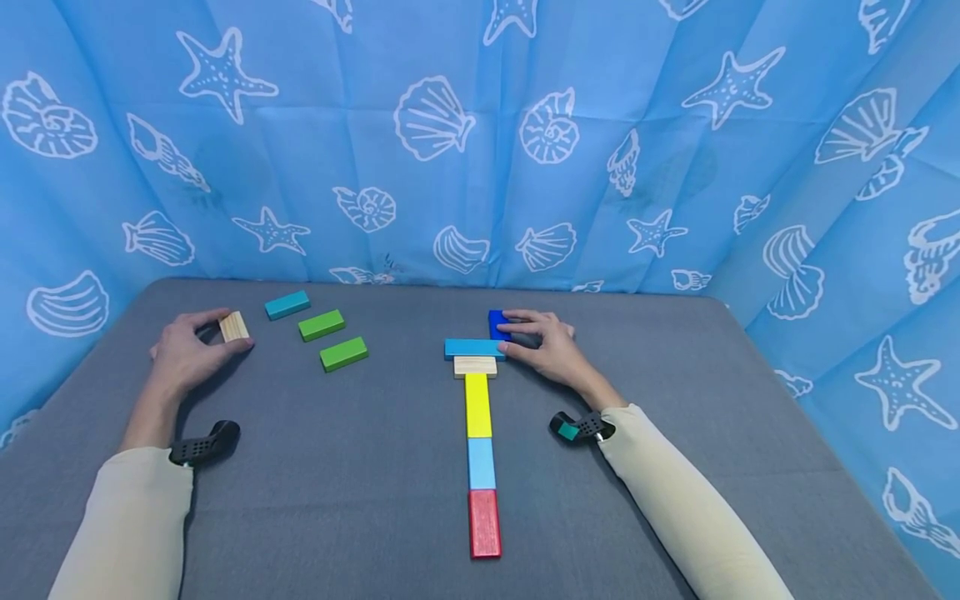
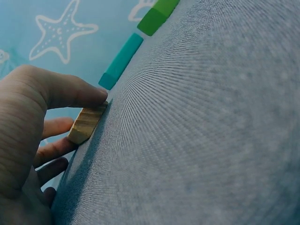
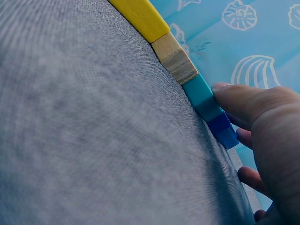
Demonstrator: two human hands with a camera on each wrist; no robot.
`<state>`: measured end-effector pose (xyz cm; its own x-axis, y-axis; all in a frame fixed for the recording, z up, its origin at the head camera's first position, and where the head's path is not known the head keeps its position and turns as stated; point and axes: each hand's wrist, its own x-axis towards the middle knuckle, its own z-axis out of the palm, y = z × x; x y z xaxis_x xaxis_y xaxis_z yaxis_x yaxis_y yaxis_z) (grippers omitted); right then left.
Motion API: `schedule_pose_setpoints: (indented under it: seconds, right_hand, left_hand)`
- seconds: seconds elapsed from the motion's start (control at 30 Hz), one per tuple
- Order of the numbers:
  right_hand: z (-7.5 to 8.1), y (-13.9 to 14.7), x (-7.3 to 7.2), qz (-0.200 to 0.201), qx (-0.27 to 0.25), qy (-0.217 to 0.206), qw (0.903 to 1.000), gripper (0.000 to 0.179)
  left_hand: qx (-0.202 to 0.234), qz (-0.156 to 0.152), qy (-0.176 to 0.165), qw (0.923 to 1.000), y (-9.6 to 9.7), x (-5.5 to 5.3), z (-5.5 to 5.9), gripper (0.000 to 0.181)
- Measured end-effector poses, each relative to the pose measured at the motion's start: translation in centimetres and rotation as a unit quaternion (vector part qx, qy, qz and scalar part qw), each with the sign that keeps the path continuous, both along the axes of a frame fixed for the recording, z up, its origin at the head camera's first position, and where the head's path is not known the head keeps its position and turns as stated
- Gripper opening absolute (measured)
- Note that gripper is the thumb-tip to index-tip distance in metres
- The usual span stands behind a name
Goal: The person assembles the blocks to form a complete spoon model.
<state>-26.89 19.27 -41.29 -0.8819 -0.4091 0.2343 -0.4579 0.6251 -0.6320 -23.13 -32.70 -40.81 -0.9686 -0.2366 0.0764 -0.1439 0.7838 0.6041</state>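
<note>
In the head view my left hand [image 1: 183, 350] pinches a plain wooden block [image 1: 234, 326] between thumb and fingers at the table's left. In the left wrist view that block [image 2: 87, 124] is close to the cloth. My right hand [image 1: 551, 346] is at the far end of a block line. Its thumb touches the right end of a light blue block [image 1: 468, 349], and its fingers touch a dark blue block [image 1: 496, 323] behind that end. Nearer along the line lie a wooden block [image 1: 475, 366], a yellow block [image 1: 477, 406], a pale blue block [image 1: 482, 463] and a red block [image 1: 484, 523].
A teal block [image 1: 287, 305] and two green blocks [image 1: 322, 325] lie on the grey tablecloth [image 1: 360, 475], right of my left hand. A blue curtain [image 1: 315, 158] with white shells hangs behind the table. Each wrist bears a black camera mount [image 1: 204, 444].
</note>
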Motion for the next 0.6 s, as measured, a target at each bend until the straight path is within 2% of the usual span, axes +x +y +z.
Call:
schedule_pose_setpoints:
  seconds: [0.27,0.6]
  right_hand:
    - [0.0,0.07,-0.09,0.007,-0.008,0.001,0.9999,0.041]
    - [0.01,0.06,-0.09,0.003,-0.004,-0.003,1.0,0.04]
  left_hand:
    - [0.003,0.004,0.006,1.0,0.06,0.06,0.05,0.074]
    - [0.04,0.019,0.001,0.999,0.21,0.12,0.61,0.078]
